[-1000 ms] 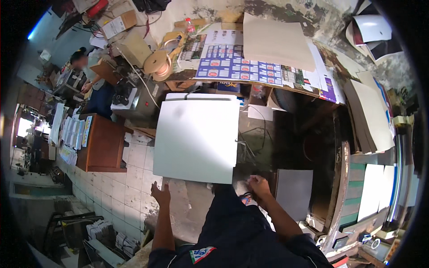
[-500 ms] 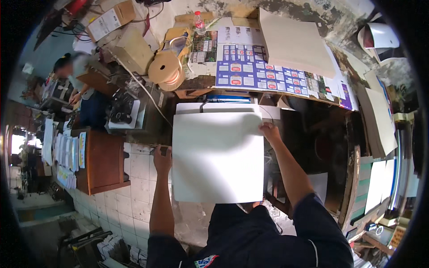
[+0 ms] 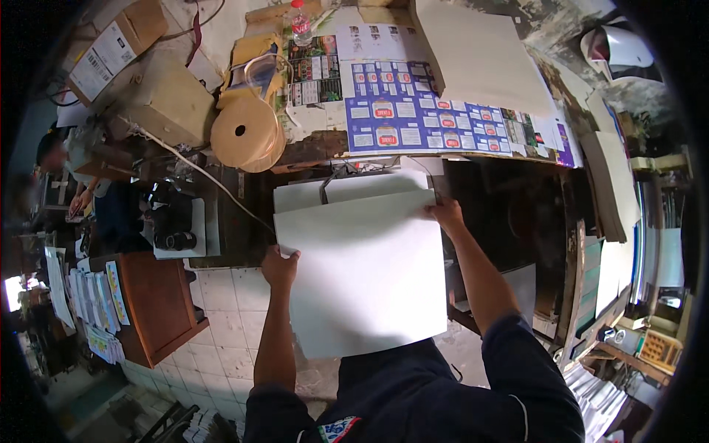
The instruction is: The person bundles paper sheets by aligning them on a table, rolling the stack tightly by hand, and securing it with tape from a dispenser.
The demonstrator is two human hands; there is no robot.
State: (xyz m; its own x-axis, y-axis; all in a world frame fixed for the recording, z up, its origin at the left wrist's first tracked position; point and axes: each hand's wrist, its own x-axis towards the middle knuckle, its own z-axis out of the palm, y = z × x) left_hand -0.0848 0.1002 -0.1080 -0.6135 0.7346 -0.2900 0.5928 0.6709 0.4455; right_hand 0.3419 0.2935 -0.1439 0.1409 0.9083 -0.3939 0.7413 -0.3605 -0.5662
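A large white sheet of paper or card [image 3: 369, 284] spans the space in front of my body, slightly tilted. My left hand [image 3: 279, 267] is closed on its left edge, thumb over the top face. On the upper right corner, my right hand [image 3: 447, 214] grips the sheet, fingers partly hidden beneath. Just beyond lies another white sheet [image 3: 377, 184] with a dark strap or cord across it. Whether the held piece is one sheet or several cannot be made out.
A worktable beyond holds printed blue sheets [image 3: 391, 114], large beige boards [image 3: 480, 55], a cardboard spool [image 3: 247, 136] and a red-capped bottle [image 3: 300, 26]. At left stand a brown wooden cabinet [image 3: 159, 303] and a co-worker [image 3: 96, 188]. A pale cord [image 3: 199, 173] runs at left.
My left hand has come up to the sheet's left edge, thumb now over it. The sheet has turned a little, its lower edge moving nearer me. The view has shifted too.
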